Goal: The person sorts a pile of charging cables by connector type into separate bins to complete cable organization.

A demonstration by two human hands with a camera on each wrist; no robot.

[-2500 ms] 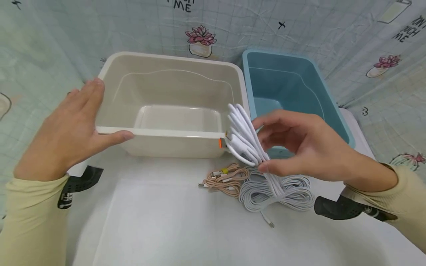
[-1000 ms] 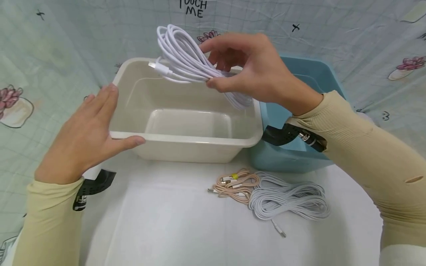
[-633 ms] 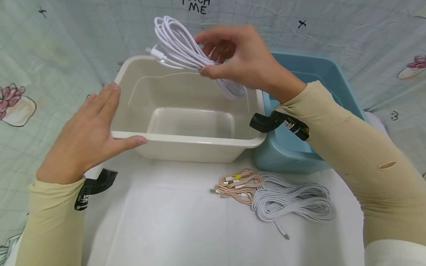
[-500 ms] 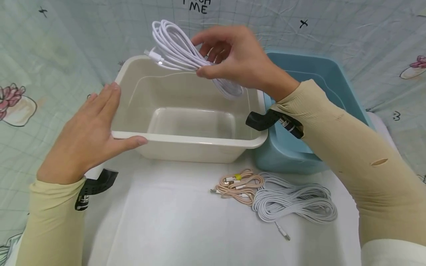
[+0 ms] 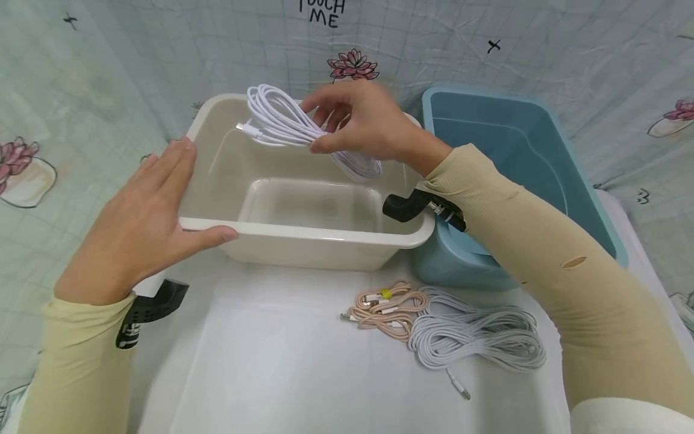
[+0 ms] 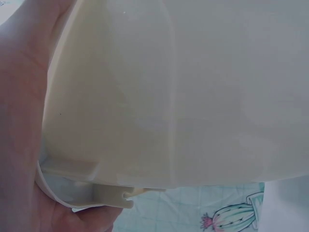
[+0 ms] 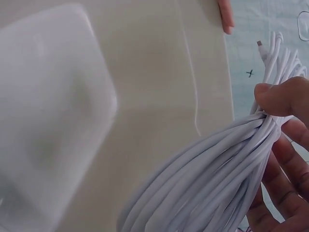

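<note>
A coiled white cable (image 5: 282, 120) with a plug at its loose end hangs over the beige bin (image 5: 303, 235). My right hand (image 5: 363, 123) pinches the bundle near its middle, thumb on the near side. Close up in the right wrist view, the cable (image 7: 207, 169) fans out below the thumb and fingers. My left hand (image 5: 141, 223) holds the bin's front left corner, thumb along the front rim. From the left wrist view, fingers (image 6: 94, 217) bend under the rim. Nothing lies on the visible floor of the beige bin.
A blue bin (image 5: 488, 114) stands right of the beige one, partly behind the right forearm. On the white table (image 5: 271, 361) in front lie a tan cable bundle (image 5: 385, 310) and a larger pale grey cable coil (image 5: 477, 337). A printed sheet (image 5: 412, 42) hangs behind.
My right hand has lifted the white cable from above the table coils and carried it left over the beige bin. It has just lowered slightly. The left hand keeps its place.
</note>
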